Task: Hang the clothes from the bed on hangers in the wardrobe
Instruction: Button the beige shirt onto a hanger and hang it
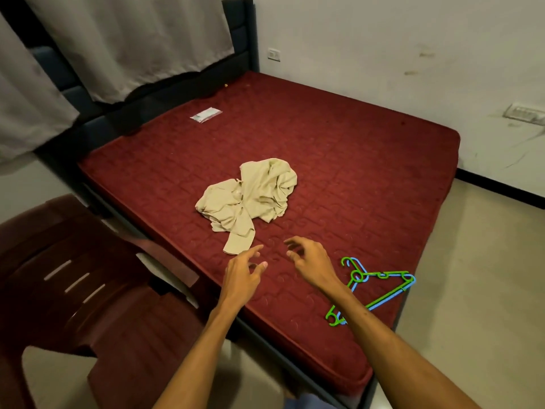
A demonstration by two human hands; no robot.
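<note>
Garment: a crumpled beige garment point(247, 196) lies heaped near the middle of the bed point(354, 137), on its bare red mattress, with one narrow end trailing toward us.
Garment to fingers: that trailing end lies just beside the left hand's fingertips point(257, 248) but apart from them. The right hand is a little farther off, touching no cloth.
Left hand: the left hand point(243, 271) hovers over the mattress, fingers spread and loosely bent, holding nothing.
Right hand: the right hand point(311, 261) is likewise empty, fingers apart and curled a little.
Hangers: two plastic hangers point(383, 274), one green and one blue, lie overlapped at the mattress's near right corner, partly hidden by our right forearm.
Step in hand: we judge this the reach for the garment; nothing is on a hanger yet.
Next move: it calls for gripping the cloth, shaking it out and finding the neck opening before taking a hanger.
Wardrobe: not in view.
Around: a dark red plastic chair point(73, 276) stands left of the bed, and a small clear packet point(205, 115) lies far up the mattress.
</note>
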